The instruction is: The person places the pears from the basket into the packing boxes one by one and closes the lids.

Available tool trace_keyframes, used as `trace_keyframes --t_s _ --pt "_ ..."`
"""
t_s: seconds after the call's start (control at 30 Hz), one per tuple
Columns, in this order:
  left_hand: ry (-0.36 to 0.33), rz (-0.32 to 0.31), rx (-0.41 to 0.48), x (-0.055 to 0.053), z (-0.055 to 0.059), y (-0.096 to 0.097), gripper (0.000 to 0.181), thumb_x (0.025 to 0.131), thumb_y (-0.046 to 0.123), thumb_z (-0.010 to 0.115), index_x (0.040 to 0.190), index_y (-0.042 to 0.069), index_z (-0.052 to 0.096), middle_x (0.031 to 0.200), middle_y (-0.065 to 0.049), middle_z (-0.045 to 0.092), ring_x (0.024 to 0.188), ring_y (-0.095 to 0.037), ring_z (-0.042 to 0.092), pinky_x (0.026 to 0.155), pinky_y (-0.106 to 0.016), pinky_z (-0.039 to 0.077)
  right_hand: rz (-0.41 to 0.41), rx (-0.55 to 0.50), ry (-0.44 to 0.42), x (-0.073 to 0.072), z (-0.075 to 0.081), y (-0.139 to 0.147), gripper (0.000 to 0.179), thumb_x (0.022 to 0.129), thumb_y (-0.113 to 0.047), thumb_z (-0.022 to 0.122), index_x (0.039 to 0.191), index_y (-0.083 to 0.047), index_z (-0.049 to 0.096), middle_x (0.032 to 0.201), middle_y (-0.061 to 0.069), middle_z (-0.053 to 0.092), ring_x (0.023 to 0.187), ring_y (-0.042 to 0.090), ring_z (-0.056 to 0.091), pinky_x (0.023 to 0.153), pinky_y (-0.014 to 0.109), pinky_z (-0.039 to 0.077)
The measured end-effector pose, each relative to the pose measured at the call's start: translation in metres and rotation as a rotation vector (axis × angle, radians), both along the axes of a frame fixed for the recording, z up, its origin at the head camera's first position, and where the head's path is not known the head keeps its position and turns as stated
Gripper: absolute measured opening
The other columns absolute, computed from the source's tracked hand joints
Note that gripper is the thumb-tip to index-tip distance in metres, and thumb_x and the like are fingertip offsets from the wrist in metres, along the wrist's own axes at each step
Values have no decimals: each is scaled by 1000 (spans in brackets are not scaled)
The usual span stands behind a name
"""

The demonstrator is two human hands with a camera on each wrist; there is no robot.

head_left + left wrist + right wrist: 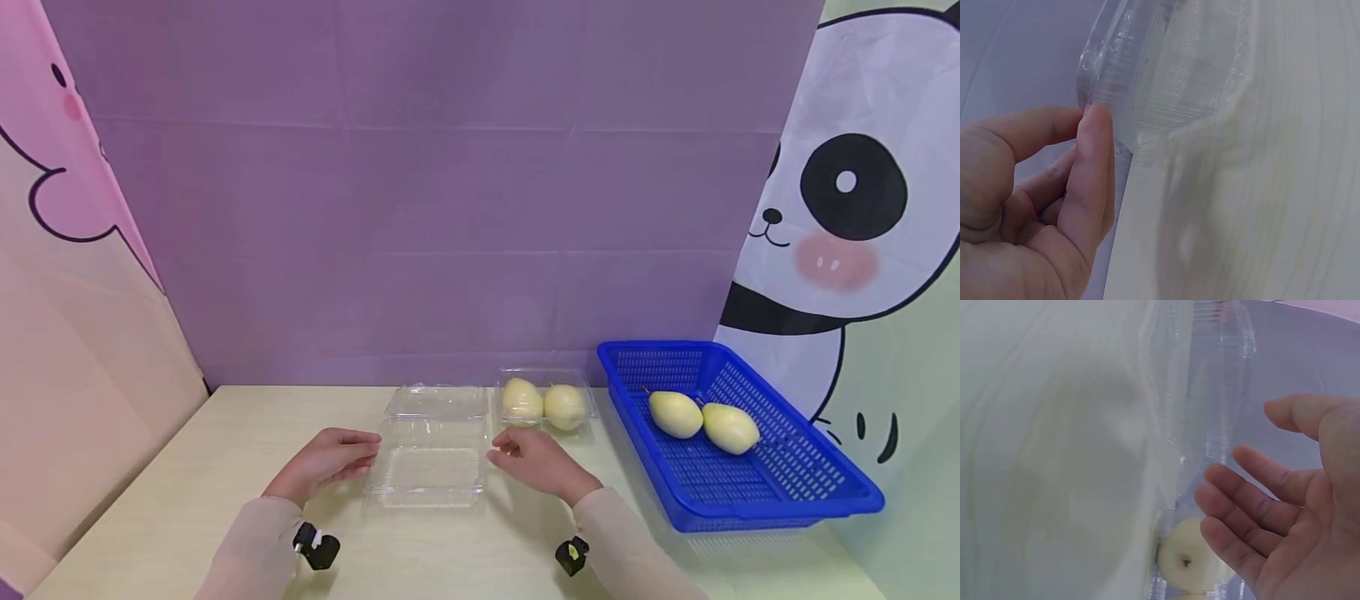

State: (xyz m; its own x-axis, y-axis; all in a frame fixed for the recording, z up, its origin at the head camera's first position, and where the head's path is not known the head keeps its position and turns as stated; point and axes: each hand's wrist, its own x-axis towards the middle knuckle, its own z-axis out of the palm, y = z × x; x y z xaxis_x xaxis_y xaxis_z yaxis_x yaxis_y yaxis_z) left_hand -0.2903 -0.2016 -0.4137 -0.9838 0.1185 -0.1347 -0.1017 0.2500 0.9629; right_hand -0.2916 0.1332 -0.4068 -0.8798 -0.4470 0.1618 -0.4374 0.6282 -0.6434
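Note:
A clear plastic clamshell box (pixel 429 468) stands unfolded on the table, its lid (pixel 437 402) tipped back toward the wall. My left hand (pixel 330 457) pinches the box's left edge between thumb and fingers; the left wrist view has the fingertips (pixel 1099 115) right at the clear rim. On the other side, my right hand (pixel 542 460) is beside the box's right edge, fingers loosely bent, with nothing in its grasp. In the right wrist view its thumb and fingers are spread apart, near the clear plastic wall (pixel 1204 381).
Behind my right hand, a second clear box (pixel 546 375) holds two pale yellow pears (pixel 566 407). To the right is a blue perforated basket (pixel 675 510) with two more pears (pixel 731 429) inside. A purple cloth wall (pixel 450 208) rises at the table's back edge.

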Motion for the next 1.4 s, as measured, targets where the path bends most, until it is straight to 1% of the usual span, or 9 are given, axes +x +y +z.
trace_keyframes --t_s 0.2,0.4,0.63,0.87,0.97,1.1,1.2,1.33,1.4 --pt "-3 0 0 -1 -1 0 38 98 5 63 128 -17 56 98 -12 68 78 -13 63 71 -24 58 3 31 39 3 10 3 34 99 -30 63 118 -2 68 109 6 68 101 26 64 89 44 53" --pt "-2 -7 12 0 -2 1 38 98 3 63 128 -19 55 98 -12 69 79 -13 64 71 -24 59 5 25 72 6 23 5 28 99 -27 64 115 -4 69 110 4 68 100 25 64 89 43 53" --pt "2 -10 12 2 -1 0 38 98 3 63 128 -19 54 98 -12 69 79 -12 65 71 -24 59 6 40 132 7 36 12 25 99 -25 63 114 -5 70 110 2 68 99 23 63 89 42 53" --pt "1 -9 16 1 -2 -1 38 98 3 63 128 -19 55 97 -11 69 79 -12 64 71 -24 59 -23 49 150 10 52 20 23 98 -22 64 114 -6 70 112 6 69 100 25 62 90 44 53" --pt "2 -16 21 2 -2 -1 38 98 3 62 128 -19 54 97 -11 69 78 -12 64 71 -24 59 -30 61 165 9 55 24 22 98 -20 64 114 -6 70 113 6 68 101 25 62 90 43 53" --pt "5 -20 21 2 -2 -1 38 98 3 62 127 -20 54 97 -11 69 79 -11 64 71 -24 58 -31 69 190 7 58 29 24 98 -18 64 116 -3 69 113 7 69 101 26 63 90 43 54" --pt "0 -9 16 2 -2 0 38 98 3 63 128 -19 54 98 -12 69 79 -12 64 71 -24 59 -28 67 179 7 62 34 26 99 -17 63 118 0 68 115 10 68 102 28 62 91 46 53" --pt "2 -4 6 1 -1 0 38 98 3 64 128 -18 55 99 -12 69 80 -13 64 71 -24 59 -39 93 151 7 71 42 28 101 -20 61 122 -2 66 120 10 66 108 30 60 94 47 52" --pt "3 0 5 1 -1 0 38 98 4 64 127 -18 55 99 -12 69 80 -13 64 71 -24 59 -48 112 156 8 75 47 28 101 -21 61 122 -4 67 122 10 66 110 30 60 94 47 52"
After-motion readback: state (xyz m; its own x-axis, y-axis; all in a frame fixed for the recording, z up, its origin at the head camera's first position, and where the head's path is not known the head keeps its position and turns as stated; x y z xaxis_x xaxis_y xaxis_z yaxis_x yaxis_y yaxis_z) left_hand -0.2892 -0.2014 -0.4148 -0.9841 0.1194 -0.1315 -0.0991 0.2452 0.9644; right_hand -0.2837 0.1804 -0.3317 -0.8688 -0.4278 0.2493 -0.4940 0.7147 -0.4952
